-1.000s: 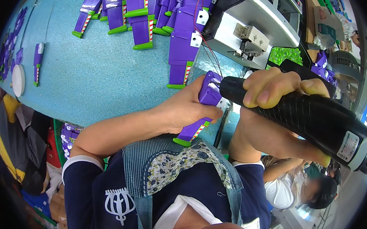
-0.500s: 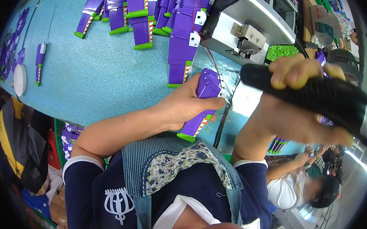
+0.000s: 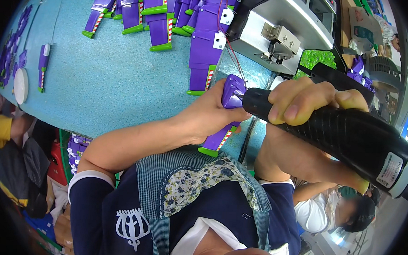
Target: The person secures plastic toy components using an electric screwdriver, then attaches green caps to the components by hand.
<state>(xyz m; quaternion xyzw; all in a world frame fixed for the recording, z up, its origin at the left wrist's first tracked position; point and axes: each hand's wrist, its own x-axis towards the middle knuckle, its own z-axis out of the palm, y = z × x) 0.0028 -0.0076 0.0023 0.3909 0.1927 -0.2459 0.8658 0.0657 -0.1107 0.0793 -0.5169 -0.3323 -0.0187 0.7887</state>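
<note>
My left hand (image 3: 204,112) is closed around a purple plastic toy wing (image 3: 220,136) with a green tip and a red-and-white striped edge. Thin dark red wires run from the wing's upper end. My right hand (image 3: 304,146) wraps round a black electric screwdriver (image 3: 342,134), held nearly level. Its nose meets the wing's upper part beside my left thumb; the bit's exact contact point is hard to make out. Just beyond my left hand lies a similar purple wing piece (image 3: 203,53) on the blue table (image 3: 109,81).
More purple wings (image 3: 157,14) lie overlapped at the back. A silver bench machine (image 3: 283,30) stands back right, near a tray of small green parts (image 3: 316,59). On the left are a single wing (image 3: 43,66) and a white round lid (image 3: 21,86). A co-worker (image 3: 324,210) sits at right.
My right hand has brought the screwdriver left and down until its nose reaches the wing. My left hand keeps its hold on the wing, almost unmoved. A person at far left has shifted.
</note>
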